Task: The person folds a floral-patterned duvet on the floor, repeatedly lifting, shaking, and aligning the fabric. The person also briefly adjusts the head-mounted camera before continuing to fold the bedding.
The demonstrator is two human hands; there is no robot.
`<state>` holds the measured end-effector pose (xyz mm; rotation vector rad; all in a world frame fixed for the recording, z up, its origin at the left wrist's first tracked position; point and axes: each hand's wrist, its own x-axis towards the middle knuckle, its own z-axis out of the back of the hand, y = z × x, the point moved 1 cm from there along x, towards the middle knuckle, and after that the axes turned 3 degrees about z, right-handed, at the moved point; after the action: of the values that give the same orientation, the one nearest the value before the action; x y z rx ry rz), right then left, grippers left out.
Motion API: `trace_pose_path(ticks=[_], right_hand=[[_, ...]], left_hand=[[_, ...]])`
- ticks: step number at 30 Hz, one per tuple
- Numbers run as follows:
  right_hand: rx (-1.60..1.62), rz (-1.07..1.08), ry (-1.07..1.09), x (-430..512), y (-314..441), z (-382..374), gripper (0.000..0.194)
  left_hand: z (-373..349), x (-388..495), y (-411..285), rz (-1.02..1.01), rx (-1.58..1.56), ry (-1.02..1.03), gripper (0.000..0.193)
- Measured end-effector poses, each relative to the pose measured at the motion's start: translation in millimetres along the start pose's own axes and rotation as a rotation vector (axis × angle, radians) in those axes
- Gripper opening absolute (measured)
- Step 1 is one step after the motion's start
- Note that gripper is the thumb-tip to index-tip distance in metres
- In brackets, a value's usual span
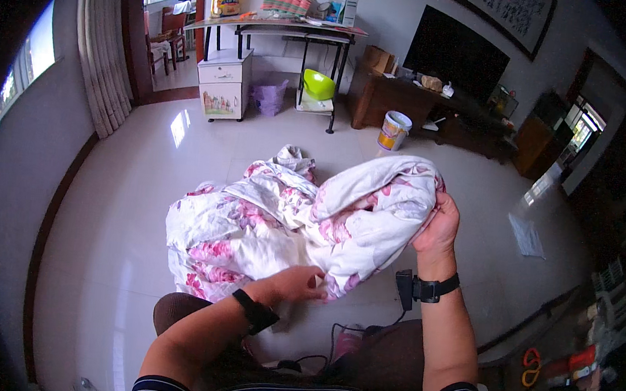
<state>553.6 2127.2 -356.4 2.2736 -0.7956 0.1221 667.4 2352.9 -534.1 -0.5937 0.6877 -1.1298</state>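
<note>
A bulky white quilt or quilt cover with pink and purple flowers lies bunched before me. My right hand grips its right end, where the cloth is raised in a thick folded loop. At the near edge, my left hand meets the cloth with thumb and fingers curved and a gap between them. Whether those fingertips pinch any cloth cannot be made out. A black band with a box-like device sits at my right wrist, and another black band is on the left.
Black cables run between my legs. Beyond the quilt stand a paint-type bucket, a white drawer cabinet, a purple bag and a desk. A plastic sheet lies on the floor at right. Cluttered tools sit near my right side.
</note>
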Motion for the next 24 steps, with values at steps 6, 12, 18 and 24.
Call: trace_pose_path(ticks=[6, 12, 18, 24], right_hand=[[-0.086, 0.054, -0.217, -5, 1, 49, 0.036], [-0.253, 0.136, -0.379, -3, 13, 81, 0.032], [-0.974, -0.026, -0.451, 3, 25, 160, 0.028], [-2.009, -0.502, -0.366, 41, -75, 263, 0.043]], left_hand=[[-37, 11, 43, 0.036, -0.284, 0.235, 0.059], [-11, 39, 119, 0.226, 0.009, -0.406, 0.044], [-10, 20, 187, 0.586, 0.361, -0.338, 0.07], [-34, 26, 246, 0.728, 0.321, 0.051, 0.061]])
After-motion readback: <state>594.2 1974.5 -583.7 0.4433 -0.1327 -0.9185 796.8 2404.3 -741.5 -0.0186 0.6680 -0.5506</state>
